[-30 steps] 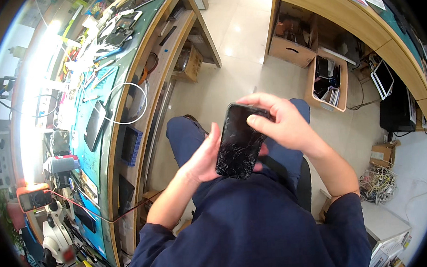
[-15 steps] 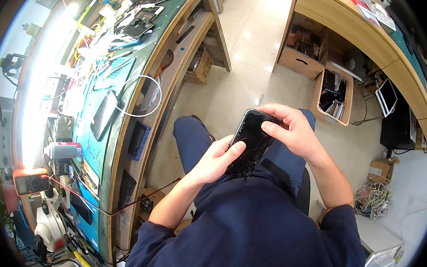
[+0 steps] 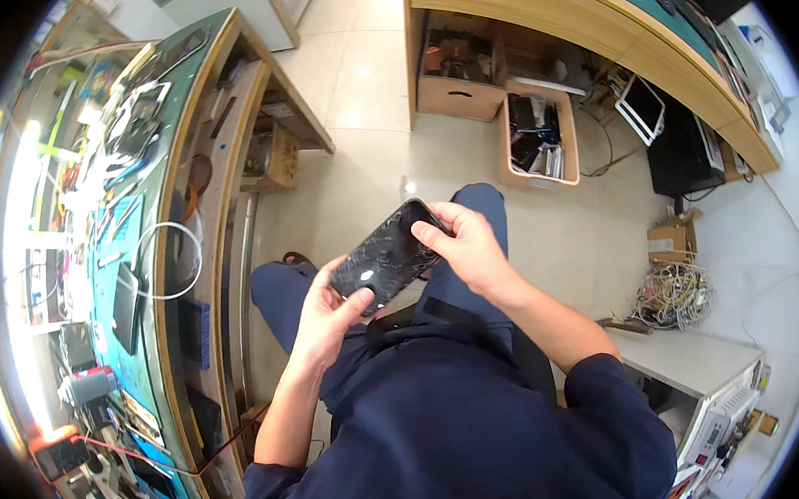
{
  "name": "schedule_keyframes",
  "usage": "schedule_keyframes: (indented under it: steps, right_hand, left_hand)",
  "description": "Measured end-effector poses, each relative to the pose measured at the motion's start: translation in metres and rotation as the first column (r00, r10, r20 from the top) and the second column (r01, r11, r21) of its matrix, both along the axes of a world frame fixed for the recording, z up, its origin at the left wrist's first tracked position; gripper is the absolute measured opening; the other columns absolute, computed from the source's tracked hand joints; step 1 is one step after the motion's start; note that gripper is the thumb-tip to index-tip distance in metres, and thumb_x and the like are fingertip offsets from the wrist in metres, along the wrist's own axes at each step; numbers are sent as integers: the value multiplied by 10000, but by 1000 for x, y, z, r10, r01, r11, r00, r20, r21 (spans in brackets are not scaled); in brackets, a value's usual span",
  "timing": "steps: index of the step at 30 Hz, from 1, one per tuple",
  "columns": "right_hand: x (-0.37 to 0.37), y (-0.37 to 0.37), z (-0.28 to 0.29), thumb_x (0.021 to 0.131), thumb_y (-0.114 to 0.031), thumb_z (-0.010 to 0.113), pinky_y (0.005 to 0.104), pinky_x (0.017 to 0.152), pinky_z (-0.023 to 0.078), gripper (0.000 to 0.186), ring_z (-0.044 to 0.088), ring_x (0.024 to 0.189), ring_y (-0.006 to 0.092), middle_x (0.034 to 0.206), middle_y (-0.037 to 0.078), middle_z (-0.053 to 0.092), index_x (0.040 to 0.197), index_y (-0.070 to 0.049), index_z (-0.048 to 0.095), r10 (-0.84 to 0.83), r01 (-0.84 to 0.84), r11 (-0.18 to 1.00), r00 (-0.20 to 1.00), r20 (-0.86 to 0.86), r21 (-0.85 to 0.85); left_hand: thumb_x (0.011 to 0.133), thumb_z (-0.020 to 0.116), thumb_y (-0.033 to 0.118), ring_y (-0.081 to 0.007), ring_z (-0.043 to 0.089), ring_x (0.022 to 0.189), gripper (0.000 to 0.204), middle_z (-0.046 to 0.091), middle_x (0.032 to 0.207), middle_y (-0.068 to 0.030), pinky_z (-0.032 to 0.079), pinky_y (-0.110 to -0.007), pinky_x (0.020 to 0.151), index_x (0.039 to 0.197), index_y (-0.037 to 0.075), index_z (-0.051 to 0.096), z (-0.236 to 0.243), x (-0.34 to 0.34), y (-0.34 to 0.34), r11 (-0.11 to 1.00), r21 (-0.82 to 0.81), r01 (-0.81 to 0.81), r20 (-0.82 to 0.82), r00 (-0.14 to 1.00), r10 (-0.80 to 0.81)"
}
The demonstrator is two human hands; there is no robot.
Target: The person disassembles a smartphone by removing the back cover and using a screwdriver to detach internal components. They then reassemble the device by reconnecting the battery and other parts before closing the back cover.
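Observation:
Between my two hands, above my lap, is a black smartphone (image 3: 384, 258) whose glass is covered in cracks. It lies tilted, its upper end toward the far right. My left hand (image 3: 332, 305) grips the lower left end, thumb on the glass and fingers under the edge. My right hand (image 3: 459, 242) holds the upper right end, its thumb pressed on the screen near the corner. The phone's back and most of my fingertips are hidden beneath it.
On the left, a workbench (image 3: 214, 55) carries tools, a dark phone (image 3: 126, 307), a white cable loop (image 3: 200, 252) and a multimeter (image 3: 60, 453). A box of devices (image 3: 570, 161) sits under the right desk (image 3: 531, 13). Tangled cables (image 3: 672, 295) lie by the wall.
The phone has turned clockwise, its lower end swinging left with my left hand, so cracks and a light reflection now show. My view has swung right.

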State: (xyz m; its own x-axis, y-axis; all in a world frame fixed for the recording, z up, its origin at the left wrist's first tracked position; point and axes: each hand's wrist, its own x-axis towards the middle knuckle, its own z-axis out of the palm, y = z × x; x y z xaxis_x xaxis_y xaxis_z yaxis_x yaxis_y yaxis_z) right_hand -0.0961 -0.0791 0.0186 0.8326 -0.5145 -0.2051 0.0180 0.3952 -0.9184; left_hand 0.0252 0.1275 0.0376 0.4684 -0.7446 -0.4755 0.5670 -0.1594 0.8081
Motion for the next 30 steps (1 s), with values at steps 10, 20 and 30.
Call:
schedule_keyframes:
  steps: [10,20,30]
  right_hand:
    - [-70,-46,-29,1000,-230,684,305,815,527,277,638,880,101,966,35,738,1148,2,713,366,-460,854,864,-346,-245]
    - [-136,-112,-69,990,-176,700,245,784,505,234,628,879,61,974,2,729,1115,18,742,81,-50,994,940,-331,102]
    - [-155,-311,-316,969,-251,721,277,659,500,187,571,726,131,789,22,619,949,-71,673,-557,780,619,518,-650,90]
  left_hand:
    - [970,698,40,-107,689,883,375,742,1056,-73,576,-263,767,1321,-49,603,-29,-1,-37,937,159,310,111,938,-329]
    - [1087,536,349,-237,697,1064,518,666,1276,-160,602,-369,896,1388,-72,544,-69,-9,-162,856,127,502,-63,865,-498]
    - [1095,499,412,-208,708,966,503,741,1093,-129,554,-343,915,1200,-41,691,-141,56,-120,896,444,31,157,981,-111]
